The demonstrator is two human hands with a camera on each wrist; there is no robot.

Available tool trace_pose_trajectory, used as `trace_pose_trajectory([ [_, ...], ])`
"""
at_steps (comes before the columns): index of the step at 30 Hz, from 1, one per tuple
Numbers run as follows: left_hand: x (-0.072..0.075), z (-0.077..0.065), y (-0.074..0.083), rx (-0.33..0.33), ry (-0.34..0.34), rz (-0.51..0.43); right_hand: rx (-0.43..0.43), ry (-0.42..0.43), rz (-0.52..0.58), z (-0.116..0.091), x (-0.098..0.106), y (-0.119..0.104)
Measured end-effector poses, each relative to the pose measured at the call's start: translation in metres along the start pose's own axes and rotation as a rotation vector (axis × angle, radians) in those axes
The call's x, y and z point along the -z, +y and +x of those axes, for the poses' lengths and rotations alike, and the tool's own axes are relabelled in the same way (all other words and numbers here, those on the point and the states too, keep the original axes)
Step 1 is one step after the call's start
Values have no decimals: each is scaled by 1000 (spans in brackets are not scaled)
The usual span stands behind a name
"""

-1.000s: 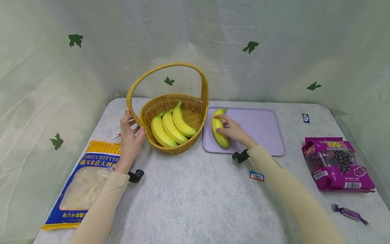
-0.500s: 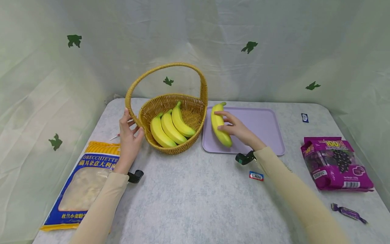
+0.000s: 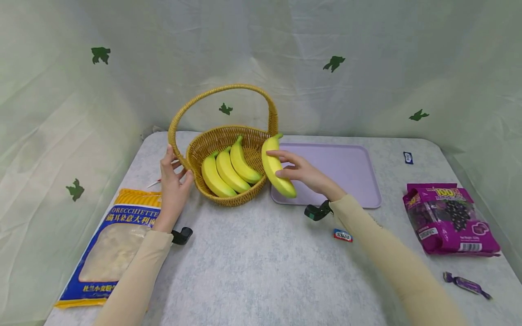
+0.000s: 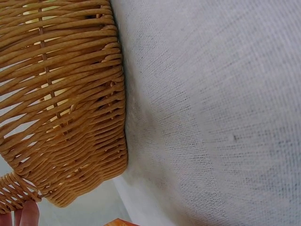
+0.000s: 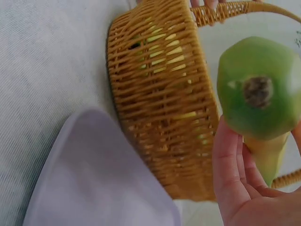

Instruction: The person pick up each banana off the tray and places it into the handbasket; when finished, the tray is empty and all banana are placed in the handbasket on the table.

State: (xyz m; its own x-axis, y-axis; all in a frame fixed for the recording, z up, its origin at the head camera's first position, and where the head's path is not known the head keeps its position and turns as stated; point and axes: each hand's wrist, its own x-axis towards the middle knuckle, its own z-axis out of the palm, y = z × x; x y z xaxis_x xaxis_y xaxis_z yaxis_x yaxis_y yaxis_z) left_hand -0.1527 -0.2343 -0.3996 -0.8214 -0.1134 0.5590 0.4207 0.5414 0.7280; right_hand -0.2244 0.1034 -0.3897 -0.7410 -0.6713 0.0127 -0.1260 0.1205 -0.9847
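A yellow banana (image 3: 274,165) is held by my right hand (image 3: 306,174), fingers on one side and thumb on the other. It hangs by the right rim of the wicker basket (image 3: 228,199), over the left edge of the lilac tray (image 3: 338,174). In the right wrist view the banana's green end (image 5: 256,94) faces the camera. Three more bananas (image 3: 230,171) lie side by side in the basket. My left hand (image 3: 174,183) grips the basket's left side where the tall handle meets the rim. From the left wrist, only fingertips (image 4: 29,215) show at the weave.
A blue and yellow pasta bag (image 3: 118,244) lies left, partly under the left forearm. At right sit a purple grape candy bag (image 3: 452,219) and a purple wrapped candy (image 3: 466,284). Small wrapped sweets include a red-blue one (image 3: 343,235) before the tray and a blue one (image 3: 408,157) behind.
My right hand has lifted the banana off the tray and carried it left to the basket's right rim. The left hand and the basket stay where they were.
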Motion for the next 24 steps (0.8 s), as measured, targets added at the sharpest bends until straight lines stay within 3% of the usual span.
trace_pose_trajectory([
  [4,0,-1,-3,0,3,-11,9,-30,-29,9,-8,-6],
  [7,-2,-1,-19,-4,10,-9,26,-50,-65,17,-13,-9],
  [24,-2,-1,-17,13,4,-21,6,-28,-295,67,-13,-22],
])
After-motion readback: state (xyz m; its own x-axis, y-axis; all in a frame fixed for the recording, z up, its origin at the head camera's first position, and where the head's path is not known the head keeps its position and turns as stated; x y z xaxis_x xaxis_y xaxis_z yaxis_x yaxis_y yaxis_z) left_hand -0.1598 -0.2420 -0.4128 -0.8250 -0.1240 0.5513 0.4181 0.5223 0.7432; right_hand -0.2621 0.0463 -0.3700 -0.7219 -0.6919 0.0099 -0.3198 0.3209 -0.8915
